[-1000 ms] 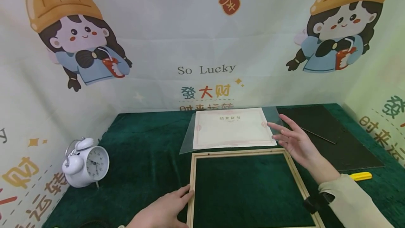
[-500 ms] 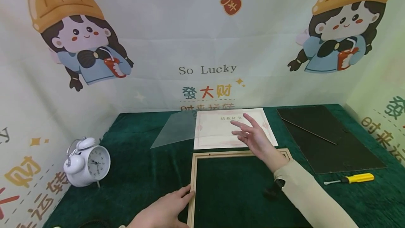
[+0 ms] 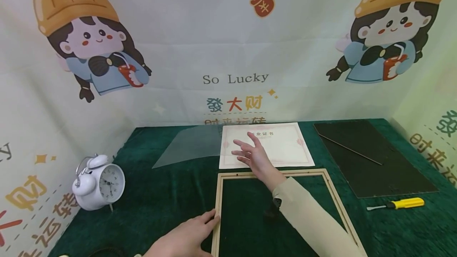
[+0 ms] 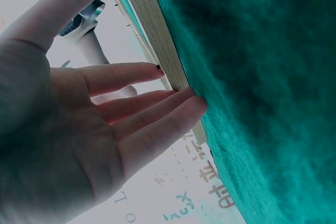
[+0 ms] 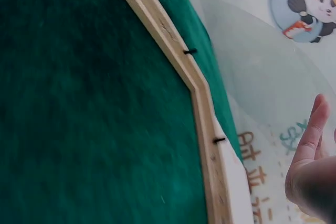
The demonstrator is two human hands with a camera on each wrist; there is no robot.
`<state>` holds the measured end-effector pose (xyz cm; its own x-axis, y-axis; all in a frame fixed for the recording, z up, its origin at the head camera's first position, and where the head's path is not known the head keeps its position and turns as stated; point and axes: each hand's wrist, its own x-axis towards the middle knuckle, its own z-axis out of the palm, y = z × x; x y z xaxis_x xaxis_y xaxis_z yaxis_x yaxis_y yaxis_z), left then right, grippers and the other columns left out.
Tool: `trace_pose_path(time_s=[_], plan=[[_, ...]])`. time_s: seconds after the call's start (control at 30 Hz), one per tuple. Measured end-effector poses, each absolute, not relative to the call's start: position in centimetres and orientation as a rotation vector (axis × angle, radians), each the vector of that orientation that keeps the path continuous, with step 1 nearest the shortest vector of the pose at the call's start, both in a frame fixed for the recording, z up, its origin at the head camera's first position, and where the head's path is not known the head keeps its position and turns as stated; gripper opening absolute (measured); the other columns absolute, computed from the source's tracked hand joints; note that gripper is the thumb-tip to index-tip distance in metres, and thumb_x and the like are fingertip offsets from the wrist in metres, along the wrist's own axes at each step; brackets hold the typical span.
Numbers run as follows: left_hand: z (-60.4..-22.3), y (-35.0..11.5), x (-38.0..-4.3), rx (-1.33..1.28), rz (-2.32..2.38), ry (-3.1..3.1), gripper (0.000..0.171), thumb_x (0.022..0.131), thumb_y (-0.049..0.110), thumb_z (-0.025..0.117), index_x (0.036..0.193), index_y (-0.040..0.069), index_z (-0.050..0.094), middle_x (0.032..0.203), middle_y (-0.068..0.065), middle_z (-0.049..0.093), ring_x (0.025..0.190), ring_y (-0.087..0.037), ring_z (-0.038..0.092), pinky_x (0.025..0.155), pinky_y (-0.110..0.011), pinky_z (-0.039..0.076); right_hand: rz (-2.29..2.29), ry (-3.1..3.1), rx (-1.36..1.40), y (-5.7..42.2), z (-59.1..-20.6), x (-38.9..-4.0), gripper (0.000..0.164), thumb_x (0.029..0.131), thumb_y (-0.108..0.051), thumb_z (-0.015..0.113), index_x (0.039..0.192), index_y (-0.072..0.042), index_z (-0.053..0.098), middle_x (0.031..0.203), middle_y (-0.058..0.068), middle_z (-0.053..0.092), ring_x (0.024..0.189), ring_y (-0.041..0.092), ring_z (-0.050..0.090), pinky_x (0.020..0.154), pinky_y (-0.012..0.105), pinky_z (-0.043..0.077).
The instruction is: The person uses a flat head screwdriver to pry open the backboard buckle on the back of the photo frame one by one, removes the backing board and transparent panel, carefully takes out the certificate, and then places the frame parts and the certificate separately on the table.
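Observation:
My left hand [image 3: 183, 233] rests its fingertips against the left side of a pale wooden picture frame [image 3: 271, 173]. In the left wrist view, straight fingers [image 4: 152, 135] meet the frame's side [image 4: 157, 30]. My right hand [image 3: 255, 156], fingers spread and extended, is over a white certificate [image 3: 282, 148] lying beyond the frame. A clear, thin sheet [image 3: 192, 146] shows at the certificate's left. In the right wrist view the sheet [image 5: 252, 66] appears curved, near my right hand [image 5: 315, 171]. Whether the fingertips touch it I cannot tell.
A black backing board [image 3: 375, 162] with a thin rod [image 3: 350, 148] on it lies at the right. In front of it is a yellow-handled screwdriver [image 3: 407, 202]. A white alarm clock [image 3: 100, 185] stands at the left on the green cloth [image 3: 164, 193].
My right hand has moved left from the certificate's right edge, and the clear sheet has shifted left too. The board and screwdriver are now uncovered by the arm. My left hand stays put.

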<state>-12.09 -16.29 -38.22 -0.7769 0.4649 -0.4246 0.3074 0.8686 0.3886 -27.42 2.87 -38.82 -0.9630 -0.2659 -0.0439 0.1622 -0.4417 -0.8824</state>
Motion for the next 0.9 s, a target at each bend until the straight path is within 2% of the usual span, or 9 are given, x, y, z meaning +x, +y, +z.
trace_pose_path(time_s=[0.23, 0.5, 0.6, 0.77, 0.9], plan=[[-38.2, -16.5, -12.0, 0.596, 0.412, 2.519, 0.092, 0.059, 0.057, 0.069, 0.135, 0.015, 0.037, 0.138, -0.002, 0.031, 0.109, -0.019, 0.043, 0.088, -0.042, 0.039, -2.411, 1.546, -0.195, 0.3, -39.9, -27.6, 0.057, 0.093, -0.008, 0.041, 0.14, -0.017, 0.01, 0.128, 0.014, 0.044, 0.092, 0.024, 0.059, 0.077, 0.029, 0.046], [-38.4, -16.7, -12.1, 0.617, 0.427, 2.516, 0.093, 0.06, 0.056, 0.069, 0.135, 0.012, 0.036, 0.137, -0.005, 0.033, 0.11, -0.02, 0.043, 0.087, -0.042, 0.04, -2.289, 1.606, -0.203, -1.7, -40.7, -27.6, 0.057, 0.094, -0.01, 0.04, 0.141, -0.02, 0.007, 0.13, 0.013, 0.042, 0.094, 0.023, 0.058, 0.075, 0.028, 0.047], [-38.9, -16.9, -12.3, 0.637, 0.417, 2.512, 0.094, 0.06, 0.059, 0.067, 0.135, 0.012, 0.036, 0.137, -0.006, 0.032, 0.111, -0.02, 0.042, 0.086, -0.042, 0.04, -2.252, 1.616, -0.195, -2.1, -40.8, -27.5, 0.061, 0.094, -0.009, 0.041, 0.141, -0.017, 0.005, 0.132, 0.015, 0.039, 0.095, 0.024, 0.057, 0.075, 0.028, 0.047], [-41.8, -17.9, -13.5, 0.667, 0.343, 2.522, 0.099, 0.055, 0.07, 0.059, 0.136, 0.019, 0.034, 0.138, -0.001, 0.03, 0.113, -0.018, 0.041, 0.086, -0.043, 0.04, -2.225, 1.627, -0.178, -2.5, -40.8, -27.6, 0.07, 0.089, 0.001, 0.046, 0.141, -0.011, 0.001, 0.133, 0.019, 0.035, 0.096, 0.026, 0.057, 0.076, 0.029, 0.047], [-43.1, -18.3, -14.0, 0.665, 0.341, 2.527, 0.101, 0.053, 0.074, 0.056, 0.137, 0.023, 0.032, 0.14, 0.002, 0.027, 0.114, -0.016, 0.04, 0.087, -0.043, 0.039, -2.233, 1.671, -0.137, -2.5, -40.9, -27.5, 0.068, 0.087, 0.005, 0.048, 0.139, -0.007, 0.005, 0.132, 0.02, 0.034, 0.093, 0.026, 0.058, 0.075, 0.029, 0.047]])
